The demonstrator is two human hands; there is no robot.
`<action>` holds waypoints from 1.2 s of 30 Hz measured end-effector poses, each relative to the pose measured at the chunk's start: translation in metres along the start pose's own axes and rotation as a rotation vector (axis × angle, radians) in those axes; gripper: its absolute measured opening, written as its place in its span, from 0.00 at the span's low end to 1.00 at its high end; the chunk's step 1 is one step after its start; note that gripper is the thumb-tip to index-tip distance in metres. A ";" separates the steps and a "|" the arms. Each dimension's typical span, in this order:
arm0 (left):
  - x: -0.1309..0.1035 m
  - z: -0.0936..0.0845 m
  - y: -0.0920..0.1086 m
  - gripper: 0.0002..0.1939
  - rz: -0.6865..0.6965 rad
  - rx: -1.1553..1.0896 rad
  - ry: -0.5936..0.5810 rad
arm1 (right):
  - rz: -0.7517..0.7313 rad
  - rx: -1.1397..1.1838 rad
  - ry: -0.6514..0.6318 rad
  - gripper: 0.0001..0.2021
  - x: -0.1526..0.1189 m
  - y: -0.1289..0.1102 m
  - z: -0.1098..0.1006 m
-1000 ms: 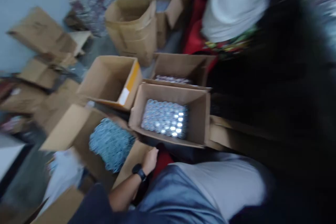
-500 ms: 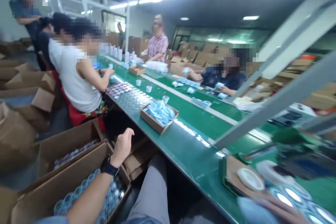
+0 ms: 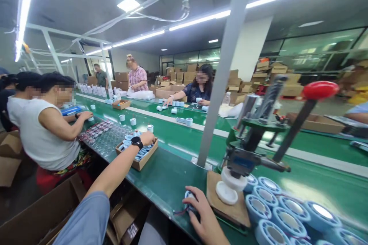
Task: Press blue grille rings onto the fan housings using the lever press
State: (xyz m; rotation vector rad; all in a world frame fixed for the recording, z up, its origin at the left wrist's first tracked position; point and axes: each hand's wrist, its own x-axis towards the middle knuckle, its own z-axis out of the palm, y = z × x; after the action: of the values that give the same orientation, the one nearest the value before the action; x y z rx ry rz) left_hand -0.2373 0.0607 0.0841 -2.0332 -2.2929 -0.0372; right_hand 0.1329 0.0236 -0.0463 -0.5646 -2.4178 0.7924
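Observation:
My left hand (image 3: 147, 138), below a black wristwatch (image 3: 137, 142), reaches down into a small cardboard box (image 3: 140, 164) of light-blue plastic rings (image 3: 130, 138). Its fingertips are hidden, so I cannot tell whether it grips a ring. My right hand (image 3: 204, 214) has its fingers curled round a round light-blue part with thin dark red wires (image 3: 187, 200), low over the table's near edge. To its right stands a hand press with a red-knobbed lever (image 3: 320, 90). White round pads (image 3: 227, 193) sit at the press's base.
Several light-blue round assemblies (image 3: 276, 214) stand right of the press. A slanted grey post (image 3: 220, 72) rises from the green conveyor table (image 3: 172, 153). White cups (image 3: 132, 121) stand along the belt. Co-workers sit left and across; an open carton (image 3: 25, 218) is below left.
The view has swung right. My left hand has gone from above the floor carton to the ring box. My right hand, at the lower right by the press before, is now left of it.

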 end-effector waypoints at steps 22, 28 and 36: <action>0.036 -0.024 0.011 0.14 0.120 0.383 -0.316 | 0.008 0.194 0.214 0.23 -0.016 0.006 -0.005; 0.017 -0.052 0.019 0.14 0.159 0.311 -0.073 | 0.070 0.252 0.280 0.20 -0.016 0.004 -0.007; -0.080 0.042 0.116 0.15 0.306 -0.247 -0.023 | 0.104 0.245 0.332 0.18 -0.030 0.003 -0.008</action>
State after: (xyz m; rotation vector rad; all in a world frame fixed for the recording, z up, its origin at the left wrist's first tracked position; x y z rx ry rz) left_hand -0.1142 -0.0018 0.0325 -2.4954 -2.0499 -0.2927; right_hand 0.1611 0.0136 -0.0530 -0.6692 -1.9700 0.9409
